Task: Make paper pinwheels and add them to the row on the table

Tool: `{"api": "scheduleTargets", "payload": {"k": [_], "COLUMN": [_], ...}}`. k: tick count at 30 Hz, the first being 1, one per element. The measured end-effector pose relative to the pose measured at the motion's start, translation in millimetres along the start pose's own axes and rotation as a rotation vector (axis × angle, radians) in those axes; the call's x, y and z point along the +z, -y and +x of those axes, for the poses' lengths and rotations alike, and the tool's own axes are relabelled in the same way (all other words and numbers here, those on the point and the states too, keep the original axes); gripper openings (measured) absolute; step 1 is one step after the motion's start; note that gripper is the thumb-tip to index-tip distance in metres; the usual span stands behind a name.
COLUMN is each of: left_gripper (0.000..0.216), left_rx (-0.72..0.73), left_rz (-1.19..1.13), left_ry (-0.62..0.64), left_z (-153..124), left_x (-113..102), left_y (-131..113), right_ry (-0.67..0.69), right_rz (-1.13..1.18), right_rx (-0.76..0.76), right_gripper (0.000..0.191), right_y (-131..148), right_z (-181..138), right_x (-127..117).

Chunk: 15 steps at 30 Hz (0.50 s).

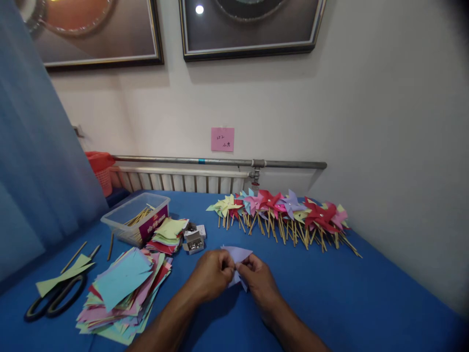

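A lilac paper piece (237, 255), partly folded, is pinched between both my hands just above the blue table (330, 293). My left hand (211, 275) grips its left side with closed fingers. Closed on its right side is my right hand (256, 278), and a folded corner pokes out below between the two hands. A row of finished paper pinwheels (282, 212) on wooden sticks lies further back, beyond my hands.
A heap of coloured paper squares (124, 288) lies at the left, with black-handled scissors (54, 299) beside it. A clear plastic box of sticks (135, 217), a smaller paper stack (168, 234) and a small box of metal pins (194, 239) sit behind. A radiator and pipe line the wall.
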<state>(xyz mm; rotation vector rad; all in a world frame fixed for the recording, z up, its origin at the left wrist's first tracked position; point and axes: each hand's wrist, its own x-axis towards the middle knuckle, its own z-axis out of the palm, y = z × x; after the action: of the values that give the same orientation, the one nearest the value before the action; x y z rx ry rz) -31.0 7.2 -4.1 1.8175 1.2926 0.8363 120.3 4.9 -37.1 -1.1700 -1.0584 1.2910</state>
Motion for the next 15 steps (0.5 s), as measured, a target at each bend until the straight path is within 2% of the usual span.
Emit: {"api": "scheduleTargets", "payload": {"k": [4, 10, 15], "left_gripper": [0.008, 0.003, 0.005], "left_rx": [-0.003, -0.063, -0.039], "left_rz": [0.024, -0.182, -0.311], "left_ry": [0.006, 0.132, 0.160], "left_z": [-1.6, -0.6, -0.6], "left_x": [-0.4, -4.4, -5.4], "left_y": [-2.0, -2.2, -4.2], "right_ry": [0.001, 0.020, 0.022], "right_rz": [-0.002, 0.023, -0.012], "right_rx": [0.003, -0.004, -0.066], "right_gripper": [0.014, 0.018, 0.016], "right_y": [-1.4, -1.2, 2.5], "right_z": [-1.1, -0.9, -0.6], "right_x": [0.1, 3.2, 3.3]}}
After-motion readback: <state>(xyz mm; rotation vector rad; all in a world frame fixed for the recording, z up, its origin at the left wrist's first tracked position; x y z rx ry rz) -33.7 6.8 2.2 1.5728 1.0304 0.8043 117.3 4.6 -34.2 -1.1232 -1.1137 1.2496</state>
